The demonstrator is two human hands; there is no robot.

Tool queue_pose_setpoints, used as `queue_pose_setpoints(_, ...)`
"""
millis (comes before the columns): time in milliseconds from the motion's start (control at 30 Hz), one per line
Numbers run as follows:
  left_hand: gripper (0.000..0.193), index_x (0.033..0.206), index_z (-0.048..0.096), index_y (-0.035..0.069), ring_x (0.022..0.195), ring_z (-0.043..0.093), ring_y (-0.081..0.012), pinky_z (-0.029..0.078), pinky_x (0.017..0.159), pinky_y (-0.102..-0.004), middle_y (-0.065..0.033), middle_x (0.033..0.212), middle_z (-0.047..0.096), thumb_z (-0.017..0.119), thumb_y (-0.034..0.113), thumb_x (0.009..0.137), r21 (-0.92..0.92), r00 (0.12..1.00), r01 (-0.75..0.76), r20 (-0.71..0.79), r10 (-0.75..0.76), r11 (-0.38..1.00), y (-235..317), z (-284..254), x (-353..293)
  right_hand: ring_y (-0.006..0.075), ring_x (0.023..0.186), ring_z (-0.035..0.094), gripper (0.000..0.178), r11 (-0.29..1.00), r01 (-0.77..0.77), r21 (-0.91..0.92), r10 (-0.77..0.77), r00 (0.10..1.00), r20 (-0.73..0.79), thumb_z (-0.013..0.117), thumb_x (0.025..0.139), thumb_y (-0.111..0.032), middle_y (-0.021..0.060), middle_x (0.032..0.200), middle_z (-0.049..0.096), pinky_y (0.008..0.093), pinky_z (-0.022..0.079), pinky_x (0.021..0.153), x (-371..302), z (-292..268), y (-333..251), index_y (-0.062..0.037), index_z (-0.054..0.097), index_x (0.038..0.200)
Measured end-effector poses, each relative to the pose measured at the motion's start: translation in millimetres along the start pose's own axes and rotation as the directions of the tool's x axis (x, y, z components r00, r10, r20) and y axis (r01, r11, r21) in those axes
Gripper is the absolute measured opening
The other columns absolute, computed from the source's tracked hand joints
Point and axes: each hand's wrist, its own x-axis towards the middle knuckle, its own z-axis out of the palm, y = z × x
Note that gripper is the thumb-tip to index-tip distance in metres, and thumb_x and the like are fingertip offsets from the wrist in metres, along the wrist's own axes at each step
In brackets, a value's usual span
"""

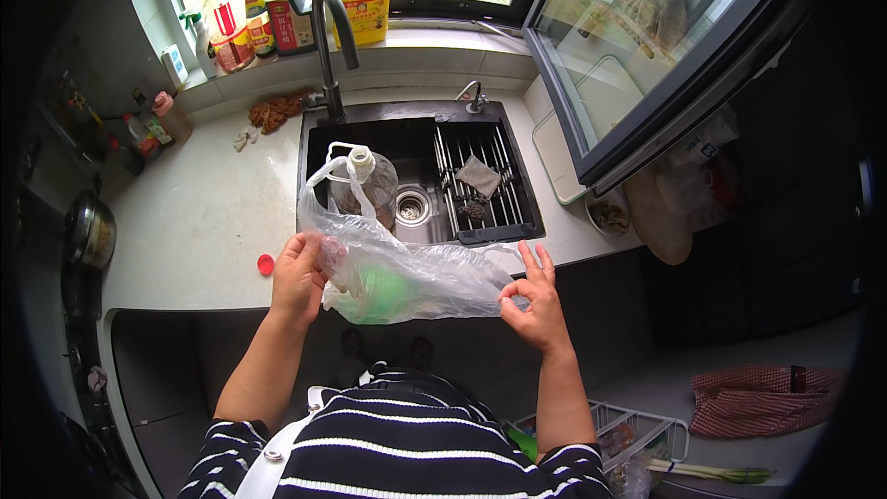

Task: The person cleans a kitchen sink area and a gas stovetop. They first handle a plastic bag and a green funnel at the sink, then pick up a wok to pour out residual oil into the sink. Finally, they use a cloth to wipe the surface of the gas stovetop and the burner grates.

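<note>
A translucent plastic bag (pixel 434 277) is stretched between my two hands over the front edge of the sink. My left hand (pixel 297 279) grips its left side, and something green shows through the film near there. At the right end, my right hand (pixel 531 300) pinches the bag between thumb and forefinger, the other fingers raised. Behind the bag a large clear plastic jug (pixel 377 180) with a handle and an uncapped neck stands in the sink (pixel 319 140); the bag hides part of it. A red cap (pixel 266 264) lies on the counter left of my left hand.
A drying rack (pixel 504 159) with a grey cloth spans the sink's right side. The tall faucet (pixel 325 65) rises behind. A brown rag (pixel 275 113) lies on the counter (pixel 203 212). Bottles and a yellow jug (pixel 365 7) line the sill; an open window (pixel 647 55) juts in.
</note>
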Motion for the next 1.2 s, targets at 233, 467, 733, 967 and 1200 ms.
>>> queue_pose_setpoints(233,0.019,0.105,0.055,0.004,0.087,0.065,-0.0181,0.053,0.081,-0.0337,-0.007,0.097,0.065,0.053,0.022,0.099,-0.013,1.0,0.005,-0.026,-0.005,1.0,1.3,-0.1,1.5,0.0376,0.14,0.027,0.011,0.964,-0.065,0.259,0.043,0.995,0.091,0.07,0.075,-0.015,0.0249,0.144,0.04,0.0445,0.022,0.113,2.6,-9.9,-7.3,-0.0081,0.071,0.083)
queue_pose_setpoints(467,0.018,0.105,0.055,0.004,0.086,0.065,-0.0173,0.053,0.08,-0.0331,-0.006,0.096,0.065,0.052,0.021,0.099,-0.026,0.999,0.009,-0.03,-0.01,1.0,-0.6,0.7,5.6,0.0308,0.121,0.052,0.021,0.998,0.033,-0.047,-0.033,0.999,0.0,0.068,0.082,-0.022,0.0151,0.127,0.059,0.051,0.027,0.107,42.7,-4.4,-36.1,-0.0096,0.069,0.098)
queue_pose_setpoints(733,0.052,0.132,0.047,0.004,0.132,0.039,-0.0368,0.02,0.113,-0.0506,-0.0188,0.137,0.048,0.066,0.024,0.088,0.723,0.413,-0.69,0.44,0.797,-0.042,20.8,24.1,-15.7,0.0245,0.076,0.066,0.019,0.99,-0.133,0.053,0.11,0.946,0.305,0.067,0.083,-0.02,0.0129,0.082,0.069,0.0367,0.049,0.081,73.2,21.4,-53.9,-0.0016,0.067,0.088)
queue_pose_setpoints(967,0.034,0.091,0.067,0.014,0.109,0.056,-0.0243,-0.004,0.109,-0.0678,-0.0014,0.084,0.064,0.06,0.047,0.087,0.566,0.543,-0.723,0.82,0.181,-0.396,23.5,8.0,-47.7,0.009,0.079,0.06,0.011,0.814,-0.309,0.492,0.166,0.935,0.312,0.057,0.093,-0.009,0.0049,0.084,0.065,0.0243,0.048,0.073,83.7,31.6,-60.1,0.0012,0.059,0.093)
queue_pose_setpoints(1200,0.038,0.095,0.065,0.009,0.093,0.064,-0.0308,0.018,0.106,-0.0672,-0.0097,0.065,0.064,0.06,0.045,0.087,0.785,0.888,-0.281,0.431,0.16,-0.552,15.8,-51.0,-86.0,0.0224,0.095,0.064,0.022,0.199,-0.61,0.767,0.129,0.792,0.596,0.042,0.099,-0.013,0.0161,0.105,0.064,0.0362,0.051,0.088,97.1,48.6,-90.9,0.003,0.055,0.107)
